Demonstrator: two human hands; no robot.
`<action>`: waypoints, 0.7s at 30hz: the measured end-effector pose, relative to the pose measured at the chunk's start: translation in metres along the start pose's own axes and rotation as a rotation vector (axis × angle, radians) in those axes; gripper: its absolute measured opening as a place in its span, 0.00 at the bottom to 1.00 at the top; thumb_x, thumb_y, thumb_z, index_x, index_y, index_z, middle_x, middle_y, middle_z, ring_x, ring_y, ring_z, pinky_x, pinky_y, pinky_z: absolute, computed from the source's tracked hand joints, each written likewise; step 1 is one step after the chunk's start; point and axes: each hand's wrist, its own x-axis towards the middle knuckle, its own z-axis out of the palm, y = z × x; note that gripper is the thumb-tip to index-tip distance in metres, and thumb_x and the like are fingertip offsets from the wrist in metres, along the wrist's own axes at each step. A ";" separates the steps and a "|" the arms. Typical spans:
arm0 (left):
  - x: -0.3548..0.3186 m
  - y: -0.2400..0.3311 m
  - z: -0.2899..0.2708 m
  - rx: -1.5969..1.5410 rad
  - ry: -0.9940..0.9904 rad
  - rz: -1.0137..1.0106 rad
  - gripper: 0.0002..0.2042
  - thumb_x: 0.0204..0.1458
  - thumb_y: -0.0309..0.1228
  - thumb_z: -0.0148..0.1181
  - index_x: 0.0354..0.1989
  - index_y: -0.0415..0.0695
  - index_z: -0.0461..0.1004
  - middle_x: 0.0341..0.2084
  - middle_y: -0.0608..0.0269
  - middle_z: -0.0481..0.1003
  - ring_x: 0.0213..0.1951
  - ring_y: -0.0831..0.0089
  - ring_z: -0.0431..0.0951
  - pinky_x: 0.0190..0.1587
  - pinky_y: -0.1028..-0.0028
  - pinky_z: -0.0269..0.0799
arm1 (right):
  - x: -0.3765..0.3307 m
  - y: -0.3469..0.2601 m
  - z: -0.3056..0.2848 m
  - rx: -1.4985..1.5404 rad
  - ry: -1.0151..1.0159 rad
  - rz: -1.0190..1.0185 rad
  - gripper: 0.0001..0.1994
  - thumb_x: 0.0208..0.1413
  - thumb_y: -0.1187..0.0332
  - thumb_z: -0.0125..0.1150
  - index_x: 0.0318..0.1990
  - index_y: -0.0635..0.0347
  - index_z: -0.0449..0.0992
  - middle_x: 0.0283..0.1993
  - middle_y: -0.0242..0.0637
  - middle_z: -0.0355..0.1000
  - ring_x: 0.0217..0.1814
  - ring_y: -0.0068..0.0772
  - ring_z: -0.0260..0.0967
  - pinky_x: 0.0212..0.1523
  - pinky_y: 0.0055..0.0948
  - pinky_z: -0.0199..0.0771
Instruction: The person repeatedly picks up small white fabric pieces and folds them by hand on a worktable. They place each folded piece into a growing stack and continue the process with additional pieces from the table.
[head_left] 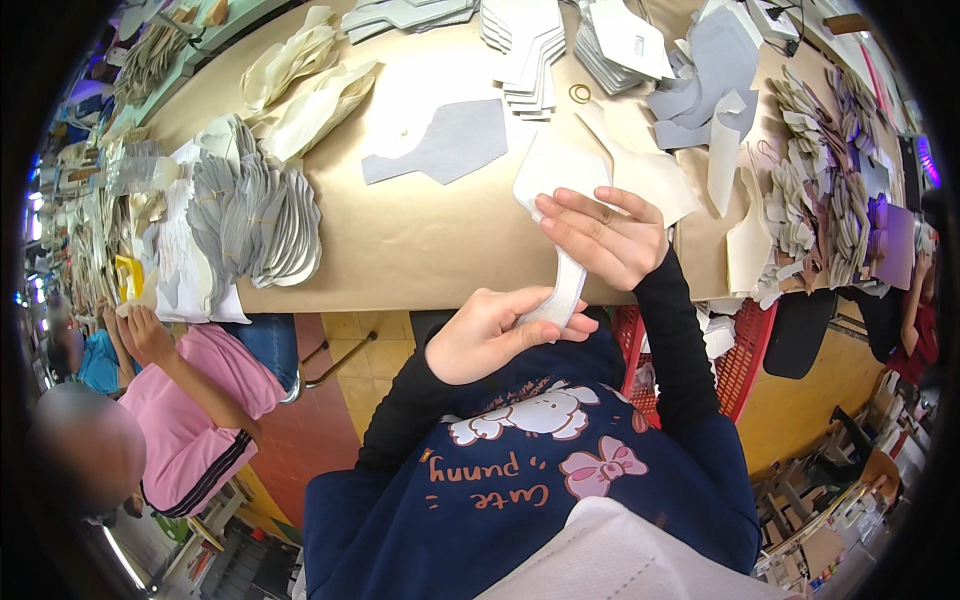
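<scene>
A white flat cut piece (562,168), wide at the far end and narrowing to a curved strip, is held over the table's near edge. Its narrow end is pinched in my left hand (478,335), thumb on top. My right hand (612,238) grips the piece near its wide part, fingers laid across the top and the thumb hidden. A grey cut piece (458,142) of similar outline lies flat on the table to the left. Just beyond my right hand, a cream cut piece (645,172) lies on the table.
The brown-covered table (400,245) carries grey bundles (250,205), cream bundles (315,110), white stacks (525,40) and grey sheets (710,80). A tape ring (579,94) lies far ahead. Under the right edge stands a red basket (740,350). A person in pink (200,400) sits at left.
</scene>
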 end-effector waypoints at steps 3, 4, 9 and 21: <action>0.000 0.002 0.000 -0.075 -0.003 -0.036 0.15 0.67 0.25 0.53 0.58 0.30 0.72 0.50 0.49 0.80 0.53 0.66 0.82 0.56 0.73 0.76 | -0.004 0.006 -0.002 0.003 0.007 0.031 0.10 0.55 0.71 0.65 0.46 0.52 0.82 0.48 0.30 0.83 0.53 0.23 0.81 0.68 0.29 0.62; 0.000 0.002 -0.001 -0.079 0.019 -0.074 0.15 0.66 0.25 0.54 0.58 0.30 0.72 0.50 0.48 0.80 0.53 0.66 0.82 0.56 0.73 0.76 | -0.006 0.008 -0.002 -0.005 0.010 0.025 0.11 0.55 0.71 0.64 0.46 0.53 0.82 0.48 0.31 0.83 0.54 0.24 0.80 0.67 0.29 0.63; -0.001 0.002 -0.008 -0.084 0.071 -0.169 0.15 0.65 0.25 0.56 0.57 0.28 0.72 0.48 0.48 0.81 0.50 0.65 0.83 0.54 0.73 0.77 | -0.013 0.015 0.001 -0.057 0.024 0.077 0.11 0.55 0.71 0.62 0.45 0.53 0.84 0.49 0.30 0.83 0.54 0.23 0.80 0.65 0.29 0.67; -0.004 -0.019 -0.054 -0.022 0.443 -0.080 0.09 0.59 0.26 0.64 0.36 0.29 0.80 0.22 0.55 0.80 0.21 0.73 0.79 0.27 0.79 0.75 | -0.043 0.033 -0.022 -0.189 0.062 0.257 0.09 0.55 0.72 0.65 0.43 0.52 0.84 0.44 0.33 0.84 0.51 0.27 0.82 0.63 0.32 0.67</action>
